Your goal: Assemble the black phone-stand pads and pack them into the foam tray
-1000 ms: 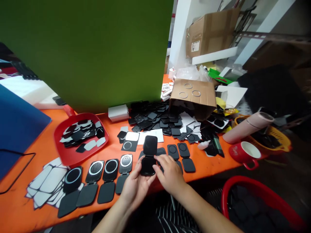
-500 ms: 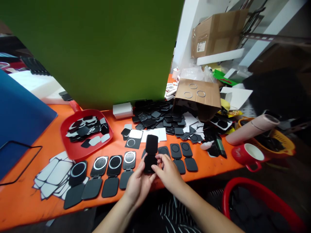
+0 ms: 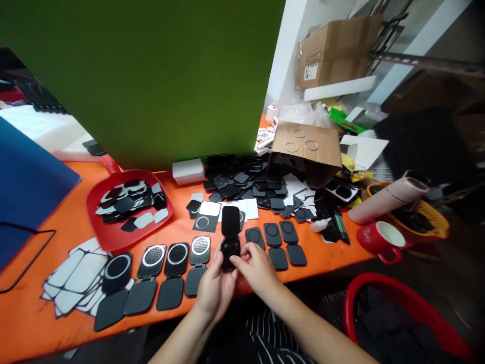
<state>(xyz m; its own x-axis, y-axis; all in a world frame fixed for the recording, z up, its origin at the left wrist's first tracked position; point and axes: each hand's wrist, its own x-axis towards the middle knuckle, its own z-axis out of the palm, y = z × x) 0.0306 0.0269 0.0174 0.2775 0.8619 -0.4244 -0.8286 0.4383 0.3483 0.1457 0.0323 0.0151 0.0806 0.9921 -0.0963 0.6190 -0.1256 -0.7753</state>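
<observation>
A black folding charger (image 3: 230,221), made of two hinged panels, is held opened out near the table's front edge. My left hand (image 3: 215,290) cradles its lower panel from below and the left, thumb along the side. At the lower right, my right hand (image 3: 258,270) has its thumb on that panel's face and its other fingers curled. Similar hinged units lie in a row on both sides. Those on the left, such as one charger (image 3: 177,254), show pale rings; those on the right, such as another charger (image 3: 272,234), have plain black faces with thin circles.
A red dustpan (image 3: 93,207) holds loose black and white pads. White adhesive sheets (image 3: 83,270) lie at the left. Black panels (image 3: 242,178) are heaped behind, beside a cardboard box (image 3: 322,146) with rings on top. A red mug (image 3: 379,240) and pink bottle (image 3: 388,201) stand right, above a red tub (image 3: 348,308).
The view has shifted slightly, so the table items sit a little further left. My right fingers have drawn back a little from the lower panel's right edge. My left hand keeps its hold.
</observation>
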